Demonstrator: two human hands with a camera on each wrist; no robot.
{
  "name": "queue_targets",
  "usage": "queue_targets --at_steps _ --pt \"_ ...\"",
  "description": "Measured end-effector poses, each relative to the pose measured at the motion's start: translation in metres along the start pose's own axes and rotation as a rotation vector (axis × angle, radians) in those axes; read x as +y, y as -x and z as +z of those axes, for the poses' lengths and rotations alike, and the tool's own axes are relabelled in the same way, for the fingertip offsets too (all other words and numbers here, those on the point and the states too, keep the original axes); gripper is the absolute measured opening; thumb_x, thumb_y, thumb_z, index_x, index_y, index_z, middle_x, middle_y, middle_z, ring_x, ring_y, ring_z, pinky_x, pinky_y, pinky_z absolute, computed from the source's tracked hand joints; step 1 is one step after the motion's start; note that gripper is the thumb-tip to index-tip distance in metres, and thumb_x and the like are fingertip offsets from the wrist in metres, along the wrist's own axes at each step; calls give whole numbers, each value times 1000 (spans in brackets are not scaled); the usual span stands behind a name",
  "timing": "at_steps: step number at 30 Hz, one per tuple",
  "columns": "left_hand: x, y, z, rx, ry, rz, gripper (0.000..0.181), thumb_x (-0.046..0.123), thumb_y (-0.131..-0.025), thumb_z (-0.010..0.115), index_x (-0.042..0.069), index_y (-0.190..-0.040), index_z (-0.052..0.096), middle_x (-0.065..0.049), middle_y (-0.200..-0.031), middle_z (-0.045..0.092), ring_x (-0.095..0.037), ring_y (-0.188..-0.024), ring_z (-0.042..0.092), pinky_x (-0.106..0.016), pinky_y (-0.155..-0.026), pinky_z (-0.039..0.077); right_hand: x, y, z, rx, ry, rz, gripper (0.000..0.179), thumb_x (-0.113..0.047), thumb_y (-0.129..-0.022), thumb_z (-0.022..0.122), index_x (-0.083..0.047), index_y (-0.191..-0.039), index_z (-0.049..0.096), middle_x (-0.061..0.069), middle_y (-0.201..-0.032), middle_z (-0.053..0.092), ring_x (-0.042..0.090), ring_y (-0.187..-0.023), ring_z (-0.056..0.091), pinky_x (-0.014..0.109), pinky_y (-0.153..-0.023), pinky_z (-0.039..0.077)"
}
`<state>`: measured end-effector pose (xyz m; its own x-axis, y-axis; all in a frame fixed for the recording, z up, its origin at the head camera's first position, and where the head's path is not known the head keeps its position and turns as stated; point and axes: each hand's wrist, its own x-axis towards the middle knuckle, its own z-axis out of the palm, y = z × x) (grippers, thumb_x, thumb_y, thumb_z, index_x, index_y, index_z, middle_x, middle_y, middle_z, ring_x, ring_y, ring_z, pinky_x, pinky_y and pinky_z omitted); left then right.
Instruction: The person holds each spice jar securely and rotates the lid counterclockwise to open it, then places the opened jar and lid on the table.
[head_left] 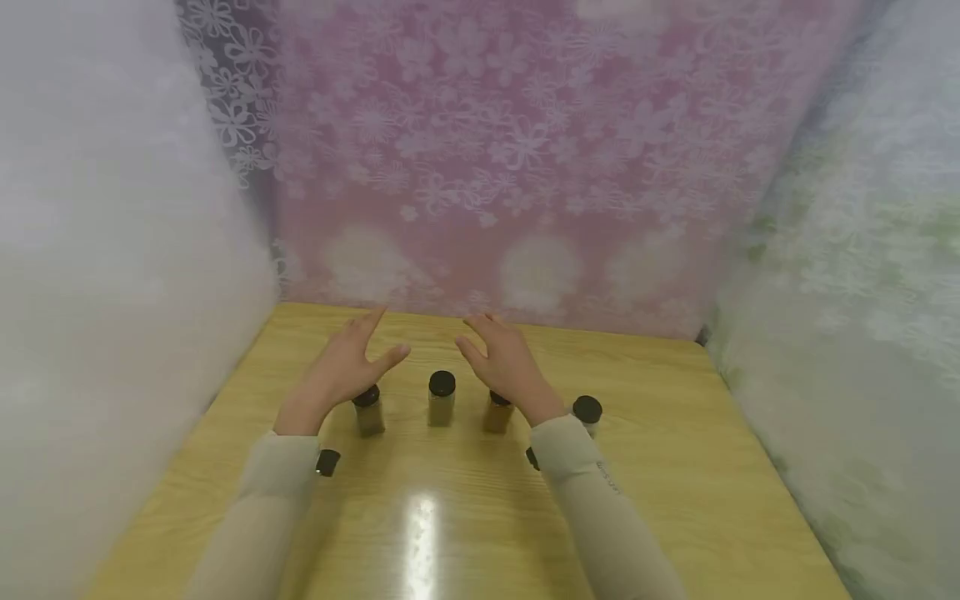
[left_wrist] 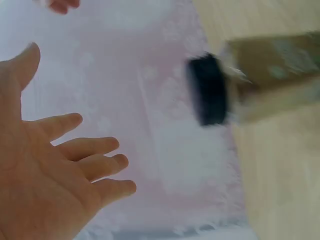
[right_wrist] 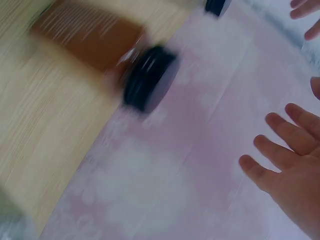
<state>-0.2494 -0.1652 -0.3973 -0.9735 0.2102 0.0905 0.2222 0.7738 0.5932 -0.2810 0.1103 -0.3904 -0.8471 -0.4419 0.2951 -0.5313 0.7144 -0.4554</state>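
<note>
Both hands are spread above a row of small clear jars with black lids, and neither holds anything. My left hand [head_left: 342,364] has its fingers extended and thumb apart, over a jar of brownish-green contents [head_left: 371,418]. In the left wrist view that jar stands beside the open palm, blurred. My right hand [head_left: 506,360] reaches over a jar of orange-brown contents [head_left: 497,417], partly covering its lid. Its straight fingers [right_wrist: 267,172] show in the right wrist view. Between the hands stands a jar of pale greenish contents [head_left: 441,408].
Another black-lidded jar [head_left: 587,411] stands right of the right wrist, partly hidden by the sleeve. Small black objects lie by the left cuff [head_left: 327,462] and right cuff [head_left: 533,457]. Flower-patterned sheets [head_left: 465,167] hang behind the wooden table [head_left: 675,500] and at its sides.
</note>
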Motion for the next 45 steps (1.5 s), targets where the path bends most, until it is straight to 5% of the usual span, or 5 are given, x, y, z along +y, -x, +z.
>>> queue_targets --at_steps 12,16,27,37,45 --pt "-46 34 17 -67 125 -143 106 74 -95 61 22 -172 10 -33 -162 40 -55 -137 53 -71 -108 46 -47 -12 49 64 -123 -120 39 -32 -109 62 -6 -138 69 12 -136 71 33 -134 60 53 -112 52" --pt "-58 45 28 -49 201 -155 105 69 -94 68 20 -171 17 -28 -167 35 -56 -145 45 -73 -109 44 -54 -13 68 64 -137 -143 37 -30 -108 64 -7 -135 71 12 -134 73 33 -130 64 53 -110 53" --pt "-94 66 49 -46 411 -42 80 39 -101 73 15 -166 34 -31 -161 43 -55 -145 45 -67 -113 45 -78 -7 106 -176 -118 -8 56 -52 -106 60 -12 -145 64 7 -142 69 27 -112 73 39 -92 61" --pt "-102 69 61 -94 567 16 70 26 -106 68 5 -164 36 -28 -165 39 -52 -144 49 -53 -108 55 -83 -5 122 -123 -62 -77 48 -45 -101 72 -10 -133 73 4 -130 76 24 -126 68 45 -122 43" --pt "-103 68 63 -55 556 -8 61 21 -108 64 5 -162 41 -28 -158 49 -50 -139 56 -56 -105 57 -83 -6 125 -146 -60 -66 49 -39 -100 74 -7 -137 70 7 -134 74 24 -126 67 38 -104 57"
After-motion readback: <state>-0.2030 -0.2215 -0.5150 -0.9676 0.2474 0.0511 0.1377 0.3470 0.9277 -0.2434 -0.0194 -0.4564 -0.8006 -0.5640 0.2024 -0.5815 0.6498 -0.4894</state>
